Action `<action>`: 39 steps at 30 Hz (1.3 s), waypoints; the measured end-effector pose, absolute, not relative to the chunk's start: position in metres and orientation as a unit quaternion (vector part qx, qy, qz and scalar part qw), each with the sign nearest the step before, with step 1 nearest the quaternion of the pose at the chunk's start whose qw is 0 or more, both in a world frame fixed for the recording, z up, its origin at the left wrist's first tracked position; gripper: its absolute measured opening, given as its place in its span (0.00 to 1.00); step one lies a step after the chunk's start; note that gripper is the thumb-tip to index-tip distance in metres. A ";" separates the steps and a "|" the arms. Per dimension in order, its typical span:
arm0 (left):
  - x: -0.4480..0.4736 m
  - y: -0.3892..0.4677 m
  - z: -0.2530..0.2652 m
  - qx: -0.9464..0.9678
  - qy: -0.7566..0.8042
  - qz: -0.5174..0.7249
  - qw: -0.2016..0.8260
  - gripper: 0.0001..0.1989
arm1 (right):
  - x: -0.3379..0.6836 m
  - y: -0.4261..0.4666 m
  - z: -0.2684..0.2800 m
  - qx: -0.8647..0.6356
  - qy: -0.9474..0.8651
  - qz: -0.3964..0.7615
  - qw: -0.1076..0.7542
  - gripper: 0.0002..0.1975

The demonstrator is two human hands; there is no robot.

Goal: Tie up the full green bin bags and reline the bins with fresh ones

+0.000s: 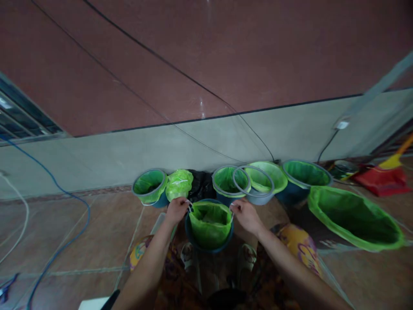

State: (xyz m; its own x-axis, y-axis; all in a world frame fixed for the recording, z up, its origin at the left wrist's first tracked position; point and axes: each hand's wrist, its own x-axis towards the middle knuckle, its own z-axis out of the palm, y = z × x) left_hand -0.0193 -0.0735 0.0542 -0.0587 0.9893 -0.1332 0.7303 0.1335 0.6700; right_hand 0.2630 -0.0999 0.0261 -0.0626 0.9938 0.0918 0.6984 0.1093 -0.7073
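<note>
A green drawstring garbage bag point(209, 226) hangs inside a dark blue bucket point(227, 243) between my feet. My left hand point(177, 209) is closed in a pinch on the white drawstring at the bag's left side. On the opposite side my right hand point(247, 214) pinches the other white drawstring loop. Between the hands the bag's mouth gapes, its edge pulled up at both sides. Behind the bucket stands a second lined bucket point(222, 196), with a loose grey ring point(272, 188) leaning over it and its neighbour.
Along the wall sit a lined bucket point(164, 200), a tied green bag point(179, 184), a black bag point(201, 185) and a blue bin point(290, 193). A large lined bin point(355, 245) stands to the right, near a red dustpan point(383, 181). A blue hose point(69, 196) crosses the left floor.
</note>
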 end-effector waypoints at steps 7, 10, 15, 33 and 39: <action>0.002 -0.079 0.066 0.652 0.601 0.321 0.333 0.12 | 0.222 -0.077 0.052 -0.435 -0.491 0.559 0.508 0.17; 0.002 -0.082 0.063 0.669 0.603 0.282 0.332 0.12 | 0.216 -0.073 0.059 -0.413 -0.386 0.643 0.516 0.21; 0.001 -0.085 0.069 0.680 0.610 0.257 0.316 0.12 | 0.216 -0.066 0.051 -0.474 -0.439 0.591 0.483 0.17; 0.021 -0.054 0.025 0.470 0.589 0.387 0.531 0.20 | 0.159 -0.034 0.027 -0.391 -0.616 0.602 0.324 0.06; 0.031 -0.057 -0.013 0.569 0.513 0.282 0.577 0.13 | 0.182 0.002 0.022 -0.428 -0.515 0.642 0.374 0.14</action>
State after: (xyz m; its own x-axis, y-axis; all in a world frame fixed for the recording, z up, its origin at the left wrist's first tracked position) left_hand 0.0309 -0.0570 -0.0129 0.3139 0.9098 -0.2714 0.2598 0.1926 0.9463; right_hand 0.1815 0.0016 0.0219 -0.3538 0.9208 -0.1641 -0.0401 -0.1902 -0.9809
